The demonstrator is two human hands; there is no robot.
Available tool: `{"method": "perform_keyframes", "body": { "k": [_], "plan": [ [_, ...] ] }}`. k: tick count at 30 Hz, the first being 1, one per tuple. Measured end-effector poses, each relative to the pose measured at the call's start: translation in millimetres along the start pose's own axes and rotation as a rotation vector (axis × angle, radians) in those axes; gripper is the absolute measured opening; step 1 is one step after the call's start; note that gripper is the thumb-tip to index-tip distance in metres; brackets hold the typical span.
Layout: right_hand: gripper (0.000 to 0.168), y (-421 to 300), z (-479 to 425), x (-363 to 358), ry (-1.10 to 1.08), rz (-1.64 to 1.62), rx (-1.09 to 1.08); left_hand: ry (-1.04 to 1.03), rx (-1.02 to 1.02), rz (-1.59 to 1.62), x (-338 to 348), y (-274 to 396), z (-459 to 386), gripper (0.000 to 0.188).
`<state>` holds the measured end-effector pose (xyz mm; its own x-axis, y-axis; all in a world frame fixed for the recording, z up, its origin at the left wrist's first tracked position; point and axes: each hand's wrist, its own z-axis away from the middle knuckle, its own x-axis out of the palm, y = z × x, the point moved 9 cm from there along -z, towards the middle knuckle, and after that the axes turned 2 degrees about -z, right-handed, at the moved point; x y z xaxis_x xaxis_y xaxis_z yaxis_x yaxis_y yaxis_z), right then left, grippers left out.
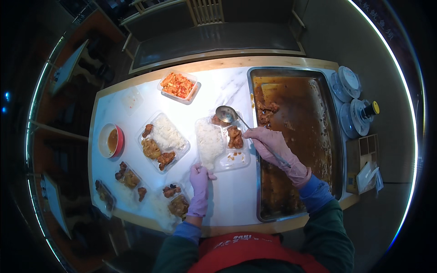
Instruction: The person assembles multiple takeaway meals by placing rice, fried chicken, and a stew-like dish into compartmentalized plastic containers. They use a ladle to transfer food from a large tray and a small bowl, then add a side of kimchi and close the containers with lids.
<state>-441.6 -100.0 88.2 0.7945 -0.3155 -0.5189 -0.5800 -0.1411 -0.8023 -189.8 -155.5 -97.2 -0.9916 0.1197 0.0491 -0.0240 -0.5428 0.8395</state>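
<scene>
My right hand (278, 150), in a thin pink glove, holds a metal ladle (226, 114) by its handle. The ladle's bowl hangs over the upper part of a clear plastic compartment tray (235, 163), partly hiding a browned meat piece there. White rice (210, 140) fills the tray's left side, and another browned chicken piece (235, 137) lies in a right compartment. Brown sauce drops spot the lower compartment. My left hand (199, 182), also gloved, is at the tray's lower left corner with curled fingers; whether it grips the rim is unclear.
A large metal pan (293, 143) of brown sauce stands right, with a few meat pieces (267, 112). Leftward are a filled meal tray (164, 141), several more below, and a red-and-white bowl (112, 140). Shredded orange-red vegetables (177, 84) fill a tub. Stacked lids (355, 117) line the right edge.
</scene>
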Motion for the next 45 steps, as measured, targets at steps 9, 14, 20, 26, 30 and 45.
{"method": "perform_keyframes", "body": {
  "k": [9, 14, 20, 26, 30, 45],
  "plan": [
    [0.018, 10.5, -0.4, 0.2, 0.058, -0.087, 0.154, -0.008, 0.015, -0.047, 0.9, 3.1, 1.6, 0.031],
    [0.020, 17.3, 4.8, -37.0, 0.252, -0.389, 0.257, -0.018, 0.039, -0.067, -3.7, -2.0, -4.0, 0.032],
    [0.023, 6.9, 54.7, -65.1, 0.436, -0.781, 0.496, -0.020, -0.012, 0.036, -4.3, 7.7, 22.9, 0.035],
    [0.026, 9.9, 145.3, -85.7, 0.550, -0.867, 0.685, -0.061, -0.088, -0.083, -14.0, 5.2, 59.9, 0.033],
    [0.026, 9.9, 201.6, -96.6, 0.670, -0.758, 0.767, -0.242, -0.178, -0.111, -1.1, -8.9, 85.6, 0.025],
    [0.022, -61.2, 246.1, -66.2, 0.426, 0.267, 0.429, -0.343, -0.307, -0.049, 8.4, -29.1, 68.2, 0.019]
  ]
}}
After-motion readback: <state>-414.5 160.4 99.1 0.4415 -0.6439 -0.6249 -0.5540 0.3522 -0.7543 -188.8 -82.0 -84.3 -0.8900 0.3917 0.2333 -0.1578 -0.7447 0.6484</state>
